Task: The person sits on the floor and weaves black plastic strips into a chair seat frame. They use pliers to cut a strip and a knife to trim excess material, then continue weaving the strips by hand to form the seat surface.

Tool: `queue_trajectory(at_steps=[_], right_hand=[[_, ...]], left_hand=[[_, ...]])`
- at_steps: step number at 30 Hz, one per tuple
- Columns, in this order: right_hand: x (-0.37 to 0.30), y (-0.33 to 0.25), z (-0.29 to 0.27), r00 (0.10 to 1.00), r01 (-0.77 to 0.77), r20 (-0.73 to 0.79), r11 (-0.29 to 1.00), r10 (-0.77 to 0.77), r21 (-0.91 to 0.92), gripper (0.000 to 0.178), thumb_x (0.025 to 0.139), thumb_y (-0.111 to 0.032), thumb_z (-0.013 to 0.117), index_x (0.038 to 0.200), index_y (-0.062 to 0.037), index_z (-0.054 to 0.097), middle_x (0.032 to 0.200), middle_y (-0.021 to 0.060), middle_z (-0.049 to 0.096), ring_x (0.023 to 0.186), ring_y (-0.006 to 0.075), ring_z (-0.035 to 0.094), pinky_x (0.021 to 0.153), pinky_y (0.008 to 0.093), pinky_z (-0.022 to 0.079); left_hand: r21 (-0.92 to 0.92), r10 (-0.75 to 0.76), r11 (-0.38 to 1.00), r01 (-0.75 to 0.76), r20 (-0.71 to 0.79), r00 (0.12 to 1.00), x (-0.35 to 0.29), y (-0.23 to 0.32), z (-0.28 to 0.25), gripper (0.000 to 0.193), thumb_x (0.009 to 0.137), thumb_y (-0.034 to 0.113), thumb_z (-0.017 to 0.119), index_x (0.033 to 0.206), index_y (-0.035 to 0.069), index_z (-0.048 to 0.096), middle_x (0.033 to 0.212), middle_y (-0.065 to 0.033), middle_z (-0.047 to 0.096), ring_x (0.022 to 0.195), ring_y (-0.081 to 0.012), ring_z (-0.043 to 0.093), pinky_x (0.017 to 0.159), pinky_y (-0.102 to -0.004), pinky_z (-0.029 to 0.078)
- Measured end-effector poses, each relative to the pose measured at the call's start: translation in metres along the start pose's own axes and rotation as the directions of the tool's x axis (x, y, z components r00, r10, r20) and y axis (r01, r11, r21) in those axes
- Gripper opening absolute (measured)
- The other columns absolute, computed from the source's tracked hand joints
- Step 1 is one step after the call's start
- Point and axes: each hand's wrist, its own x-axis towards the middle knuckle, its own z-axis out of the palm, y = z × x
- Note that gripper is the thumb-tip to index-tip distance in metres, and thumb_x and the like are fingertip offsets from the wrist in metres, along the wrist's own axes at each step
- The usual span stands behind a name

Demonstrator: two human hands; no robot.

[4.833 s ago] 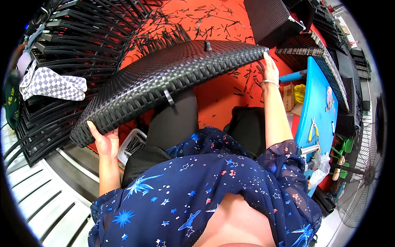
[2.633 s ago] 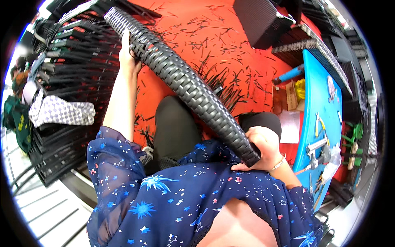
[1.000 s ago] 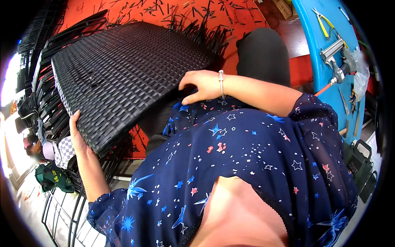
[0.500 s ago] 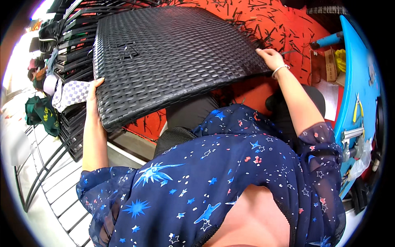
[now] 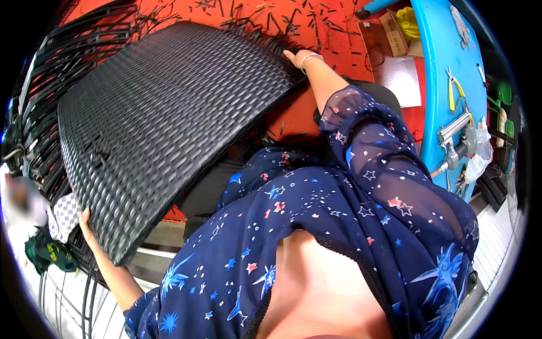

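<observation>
1. The panel (image 5: 175,101), black and woven, lies slantwise over the person's lap, its broad face up and its near edge just ahead of the starry blouse (image 5: 299,192).
2. The left hand (image 5: 90,229) is at the panel's near left corner. One digit shows against the edge, the others are hidden by the panel; the fingers pinch the rim.
3. The right hand (image 5: 297,59) is at the opposite right end of the panel, fingers together and pointing toward its edge. Whether they pinch it cannot be told. A pale bracelet (image 5: 304,63) circles the wrist.
4. A small, dark, uneven patch breaks the weave near the panel's left side.
5. Left of the panel stand black frames (image 5: 79,42); a checked cloth (image 5: 65,217) is near the left hand, with a dark green cloth (image 5: 48,251) just below it in view.
6. Beyond the panel, black strips (image 5: 289,25) lie scattered over the red floor (image 5: 339,42).
7. On the right, the blue table (image 5: 432,85) carries yellow-handled pliers (image 5: 452,96), a metal tool (image 5: 453,128) and a clear plastic bag (image 5: 480,151).
8. A carton (image 5: 393,34) and a yellow bag (image 5: 406,21) sit beside the table.
</observation>
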Motion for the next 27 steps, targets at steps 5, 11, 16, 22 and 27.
queue_trajectory(at_steps=[5, 11, 16, 22, 27], right_hand=[[0.07, 0.003, 0.046, 1.0, -0.016, -0.003, 0.957, 0.017, 0.289, 0.097, 0.086, -0.08, 0.036, 0.131, 0.0028, 0.057, 0.129, 0.0188, 0.061, 0.115, 0.0306, 0.061, 0.099, 0.0421, 0.044], [0.046, 0.007, 0.077, 0.917, -0.079, 0.316, 0.665, -0.244, 0.742, 0.093, 0.084, -0.078, 0.047, 0.133, 0.0002, 0.057, 0.132, 0.0157, 0.061, 0.115, 0.0279, 0.06, 0.098, 0.0394, 0.045], [0.04, 0.015, 0.05, 0.891, 0.019, 0.289, 0.667, -0.349, 0.745, 0.088, 0.079, -0.073, 0.062, 0.133, -0.0033, 0.058, 0.133, 0.0114, 0.06, 0.114, 0.0235, 0.06, 0.097, 0.0339, 0.045], [0.057, 0.051, -0.092, 0.92, 0.33, 0.077, 0.863, -0.385, 0.383, 0.083, 0.077, -0.074, 0.061, 0.129, -0.0092, 0.062, 0.119, 0.0108, 0.065, 0.108, 0.0221, 0.061, 0.094, 0.0386, 0.046], [-0.071, 0.089, -0.176, 0.906, 0.413, -0.089, 0.82, -0.413, 0.396, 0.072, 0.081, -0.067, 0.06, 0.124, -0.0091, 0.064, 0.111, 0.0082, 0.066, 0.099, 0.0192, 0.062, 0.086, 0.0348, 0.047]], left_hand=[[0.024, 0.036, 0.999, -0.035, -0.054, 0.998, -0.032, 0.022, -0.012, 0.034, 0.093, 0.031, 0.051, 0.109, 0.004, 0.065, 0.109, -0.004, 0.061, 0.11, -0.0169, 0.053, 0.104, -0.0305, 0.036], [0.009, 0.073, 0.997, -0.073, -0.091, 0.993, -0.06, 0.042, -0.035, 0.033, 0.095, 0.027, 0.05, 0.113, 0.003, 0.063, 0.114, -0.007, 0.06, 0.114, -0.0204, 0.052, 0.104, -0.0327, 0.038], [-0.105, 0.132, 0.986, -0.132, -0.007, 0.991, -0.032, 0.062, -0.037, 0.033, 0.096, 0.024, 0.049, 0.117, 0.001, 0.061, 0.118, -0.0094, 0.06, 0.117, -0.0233, 0.052, 0.105, -0.0345, 0.041], [-0.343, 0.259, 0.925, -0.164, 0.253, 0.932, 0.052, 0.134, -0.032, 0.034, 0.097, 0.02, 0.048, 0.122, 0.0, 0.059, 0.123, -0.0124, 0.059, 0.12, -0.0268, 0.052, 0.105, -0.0367, 0.043], [-0.467, 0.276, 0.884, -0.005, 0.513, 0.813, 0.17, 0.174, -0.01, 0.035, 0.098, 0.017, 0.048, 0.126, -0.002, 0.057, 0.127, -0.0148, 0.059, 0.123, -0.0297, 0.051, 0.105, -0.0385, 0.045]])
